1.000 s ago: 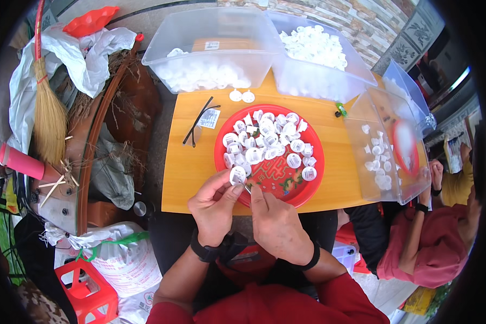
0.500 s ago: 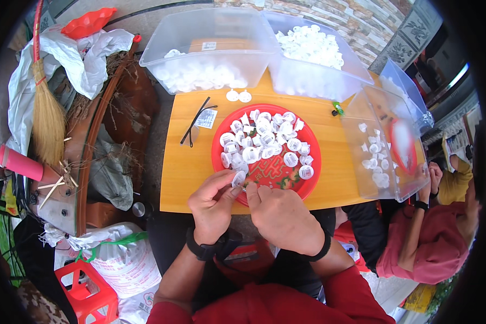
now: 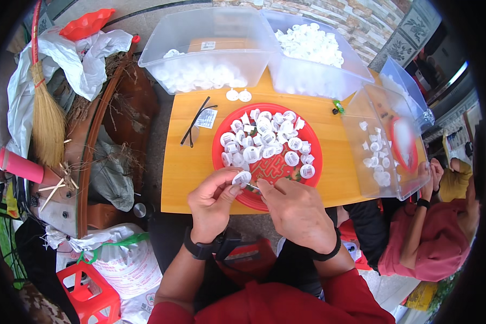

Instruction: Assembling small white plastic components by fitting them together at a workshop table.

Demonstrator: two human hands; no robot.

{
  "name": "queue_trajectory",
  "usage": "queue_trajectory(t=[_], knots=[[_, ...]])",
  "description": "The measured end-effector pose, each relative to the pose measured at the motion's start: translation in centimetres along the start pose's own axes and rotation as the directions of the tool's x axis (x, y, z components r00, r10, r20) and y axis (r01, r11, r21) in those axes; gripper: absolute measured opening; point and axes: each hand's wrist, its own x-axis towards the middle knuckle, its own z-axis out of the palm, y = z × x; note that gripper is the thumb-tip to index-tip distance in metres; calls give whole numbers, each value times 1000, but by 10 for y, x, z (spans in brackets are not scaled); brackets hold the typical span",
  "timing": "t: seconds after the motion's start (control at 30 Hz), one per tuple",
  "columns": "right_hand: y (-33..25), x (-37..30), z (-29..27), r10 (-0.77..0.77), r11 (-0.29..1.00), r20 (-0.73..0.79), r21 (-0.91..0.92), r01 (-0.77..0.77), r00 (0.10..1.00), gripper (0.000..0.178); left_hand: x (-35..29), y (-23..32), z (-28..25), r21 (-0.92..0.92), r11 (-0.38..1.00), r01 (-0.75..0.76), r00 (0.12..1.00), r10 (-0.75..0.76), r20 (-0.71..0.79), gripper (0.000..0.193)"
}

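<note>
Small round white plastic piece held above the near edge of the yellow-brown wooden table

In the head view, the piece is pinched between thumb and fingers in the grip of the bare left hand, above the near left rim of a round red plastic tray. A slim metal tool is grasped by the bare right hand, its tip pointed at the piece; whether contact is made cannot be told.

The tray is placed by the middle of the table's near edge, its far and middle parts covered with loose white plastic pieces. Toward the table's left edge, black-framed glasses are laid beside a small printed white card. Two flat white discs are set near the far edge, in front of a translucent plastic bin partly filled with white parts. Along that edge toward the far right corner, a second translucent bin is heaped with white pieces. By the right edge, a clear plastic box is seen, with a co-worker's hand beside it.
</note>
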Motion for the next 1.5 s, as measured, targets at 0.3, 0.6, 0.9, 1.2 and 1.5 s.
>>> queue_trajectory(t=[0.3, 0.6, 0.9, 1.2, 1.5], knots=[[0, 1, -4, -3, 1000, 27, 15, 3, 1000, 39, 0, 1, -2, -74, 997, 32, 999, -29, 45, 23], [-5, 7, -6, -100, 994, 36, -37, 101, 994, 35, -4, -1, 0, -9, 1000, 6, 1000, -5, 14, 23], [-23, 5, -2, -227, 865, 142, -424, 267, 963, 32, -7, -6, 3, 2, 1000, 9, 1000, -9, -24, 24], [-6, 3, -12, -128, 984, 34, -118, 131, 991, 41, -2, -3, -2, -118, 991, 56, 998, -52, 30, 28], [-8, 5, -11, -198, 947, 97, -238, 216, 975, 31, -4, -3, 3, -25, 999, 30, 999, -29, 38, 26]])
